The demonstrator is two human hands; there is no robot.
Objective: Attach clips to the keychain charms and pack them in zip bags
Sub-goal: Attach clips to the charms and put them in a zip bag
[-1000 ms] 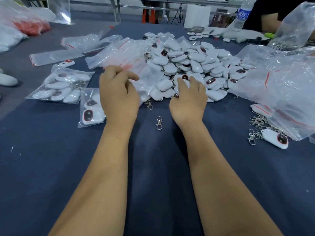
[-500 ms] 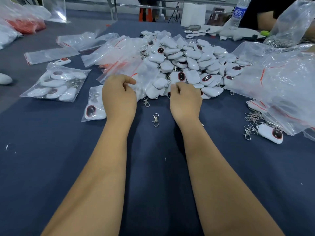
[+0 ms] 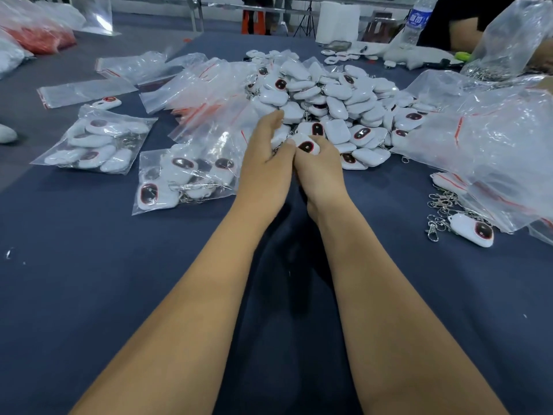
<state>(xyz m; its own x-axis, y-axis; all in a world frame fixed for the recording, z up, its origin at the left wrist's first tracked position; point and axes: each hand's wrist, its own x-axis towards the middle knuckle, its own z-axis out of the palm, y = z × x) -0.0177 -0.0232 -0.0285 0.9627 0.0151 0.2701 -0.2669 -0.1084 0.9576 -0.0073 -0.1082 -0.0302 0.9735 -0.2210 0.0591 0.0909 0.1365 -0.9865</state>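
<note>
A big pile of white keychain charms (image 3: 329,97) with red-and-black ovals lies on the dark blue table (image 3: 89,265). My right hand (image 3: 321,175) grips one white charm (image 3: 306,145) at the pile's near edge, oval side up. My left hand (image 3: 263,166) sits right beside it, thumb against the right hand, fingers stretched forward and touching charms in the pile. Empty zip bags (image 3: 203,94) with red strips lie left of the pile. Two filled zip bags (image 3: 185,181) (image 3: 95,139) lie further left. Loose metal clips (image 3: 440,205) sit at the right.
A large crumpled clear bag (image 3: 478,145) covers the right side, with a clipped charm (image 3: 472,232) in front of it. A single charm (image 3: 107,101) and a flat bag (image 3: 83,91) lie far left. Another person's arm (image 3: 460,34) and a water bottle (image 3: 417,22) are at the back right.
My left hand left the zip bags and moved right to meet my right hand at the pile. My right hand picked up a charm. The loose clip between my hands is now hidden.
</note>
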